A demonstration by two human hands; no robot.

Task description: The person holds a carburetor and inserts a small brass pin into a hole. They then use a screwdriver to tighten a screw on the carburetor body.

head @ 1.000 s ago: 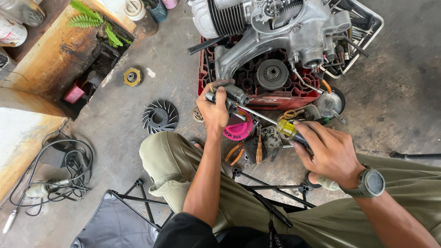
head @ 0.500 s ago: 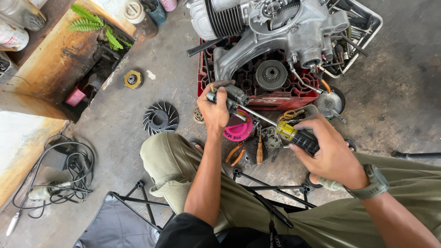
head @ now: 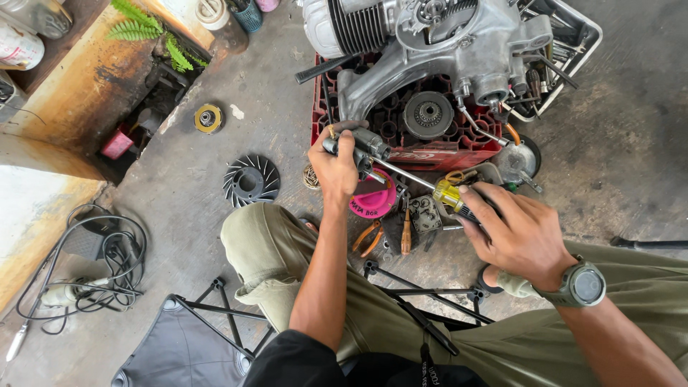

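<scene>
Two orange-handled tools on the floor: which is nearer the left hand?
The orange-handled pliers, just below the left hand; the orange-handled screwdriver lies further right, toward the right hand.

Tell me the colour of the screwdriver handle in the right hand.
Yellow and black handle, head view.

You sat in a repair workshop, a rough mechanic's place. A stripped engine [head: 430, 43] rested on a red crate [head: 437, 147] set straight on the stained concrete floor [head: 179, 236]. Around you lay pliers [head: 369, 236], a black fan wheel [head: 251, 180], a tangle of cable [head: 93, 269] and grimy loose parts, with paint-stained tins [head: 18, 46] off to one side.
</scene>
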